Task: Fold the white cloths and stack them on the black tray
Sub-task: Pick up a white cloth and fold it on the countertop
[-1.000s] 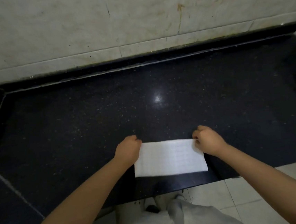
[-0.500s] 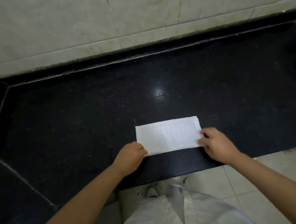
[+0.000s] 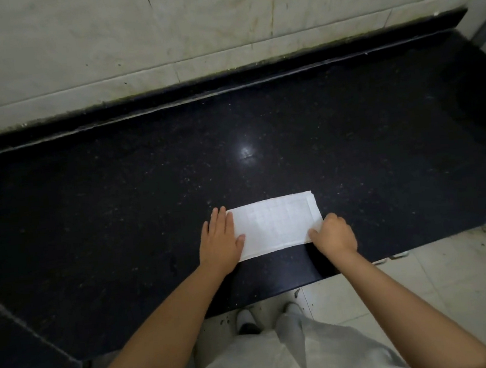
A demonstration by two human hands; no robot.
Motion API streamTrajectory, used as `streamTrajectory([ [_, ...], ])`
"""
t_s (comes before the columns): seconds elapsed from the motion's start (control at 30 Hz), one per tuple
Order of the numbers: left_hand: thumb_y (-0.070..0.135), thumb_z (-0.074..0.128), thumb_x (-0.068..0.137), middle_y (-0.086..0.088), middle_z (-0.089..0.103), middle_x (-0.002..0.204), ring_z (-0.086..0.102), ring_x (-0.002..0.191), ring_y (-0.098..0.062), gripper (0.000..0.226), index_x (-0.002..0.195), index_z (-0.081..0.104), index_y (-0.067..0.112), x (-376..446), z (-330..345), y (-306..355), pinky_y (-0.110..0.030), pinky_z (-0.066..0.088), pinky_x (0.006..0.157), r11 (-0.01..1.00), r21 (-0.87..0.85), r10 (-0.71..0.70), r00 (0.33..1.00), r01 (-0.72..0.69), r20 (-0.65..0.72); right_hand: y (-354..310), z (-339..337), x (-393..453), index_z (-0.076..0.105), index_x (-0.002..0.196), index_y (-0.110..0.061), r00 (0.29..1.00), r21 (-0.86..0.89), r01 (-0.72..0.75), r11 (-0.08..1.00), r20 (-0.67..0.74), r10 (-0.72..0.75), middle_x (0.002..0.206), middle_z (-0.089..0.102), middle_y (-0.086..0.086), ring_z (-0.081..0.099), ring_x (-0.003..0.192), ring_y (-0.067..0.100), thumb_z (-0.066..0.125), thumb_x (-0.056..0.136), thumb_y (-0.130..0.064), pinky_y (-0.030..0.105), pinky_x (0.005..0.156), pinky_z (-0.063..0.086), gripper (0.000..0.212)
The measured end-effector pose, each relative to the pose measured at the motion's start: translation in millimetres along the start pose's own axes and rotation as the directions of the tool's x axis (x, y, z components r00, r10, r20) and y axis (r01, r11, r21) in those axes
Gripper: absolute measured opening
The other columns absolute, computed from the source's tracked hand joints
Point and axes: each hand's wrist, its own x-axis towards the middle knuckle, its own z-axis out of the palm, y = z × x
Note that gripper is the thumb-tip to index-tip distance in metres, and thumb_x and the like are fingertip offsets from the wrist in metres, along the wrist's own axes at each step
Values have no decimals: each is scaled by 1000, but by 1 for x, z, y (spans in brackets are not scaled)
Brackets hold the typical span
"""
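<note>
I see a folded white rectangular cloth (image 3: 275, 224) lying flat on the polished black speckled stone table (image 3: 119, 210), close to its near edge. My left hand (image 3: 220, 239) lies flat with straight fingers at the cloth's left end, thumb resting on the fabric. My right hand (image 3: 333, 232) is curled at the cloth's near right corner, gripping it. A pale marble wall (image 3: 161, 28) stands behind the table's far side. Beige floor tiles (image 3: 439, 289) and light trousers (image 3: 267, 359) show near me.
</note>
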Motion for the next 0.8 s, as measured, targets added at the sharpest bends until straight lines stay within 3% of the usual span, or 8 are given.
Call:
streamTrajectory([
  [0.1,38,22,101,-9,-9,159,-8,147,-22,62,149,-3,9,0,9,-2,-36,-2,120,1000,6,-18,999,18,40,-4,2,0,55,108,2,999,37,-39,999,2,39,121,52,21,47,113,35,48,88,-15,37,87,43,27],
  [0.2,38,20,101,-8,-11,159,-10,147,-21,62,149,-6,9,1,12,-4,-36,-4,120,1000,9,-11,999,11,34,-8,1,1,50,74,-7,999,193,9,981,-43,-1,93,58,17,51,86,28,50,83,-5,30,64,39,9],
  [0.3,38,20,101,-7,-13,158,-11,147,-21,61,149,-7,9,2,10,-5,-36,-5,120,1000,-15,-5,999,6,34,-24,-7,-3,31,55,-17,982,382,154,911,-165,-96,63,42,-2,45,70,21,52,80,0,22,49,29,37],
  [0.43,35,21,101,-4,-8,159,-10,147,-18,58,149,-1,11,-3,4,-16,-34,-5,120,989,-143,-38,998,30,-52,-72,-6,-28,27,53,-21,917,370,387,845,-249,-311,60,35,-7,37,56,9,54,79,2,15,49,27,44],
  [0.5,37,18,100,-4,-2,159,-7,148,-17,58,149,4,10,-11,0,-32,-34,-3,120,977,-200,-100,990,78,-101,-94,10,-39,23,53,-23,888,296,460,837,-186,-421,63,36,-5,38,61,13,51,81,1,24,48,22,46],
  [0.6,38,19,99,-6,4,159,-2,148,-19,58,148,12,8,-28,0,-61,-35,1,120,957,-250,-182,975,146,-127,-108,47,-50,32,59,-17,838,136,542,829,-24,-545,81,44,3,45,78,16,45,87,-2,19,61,25,34],
  [0.7,27,30,101,-6,7,159,-1,148,-19,53,148,15,8,-46,5,-85,-35,2,120,933,-289,-256,959,213,-123,-106,74,-57,51,87,-7,793,7,605,796,90,-603,104,56,15,53,96,28,41,88,-1,26,66,28,11],
  [0.8,25,31,101,-6,10,159,0,148,-19,51,147,19,8,-55,11,-99,-35,3,121,916,-319,-294,948,243,-123,-104,79,-58,51,109,-1,780,-65,624,779,124,-614,114,54,17,51,103,32,41,90,-7,30,68,31,22],
])
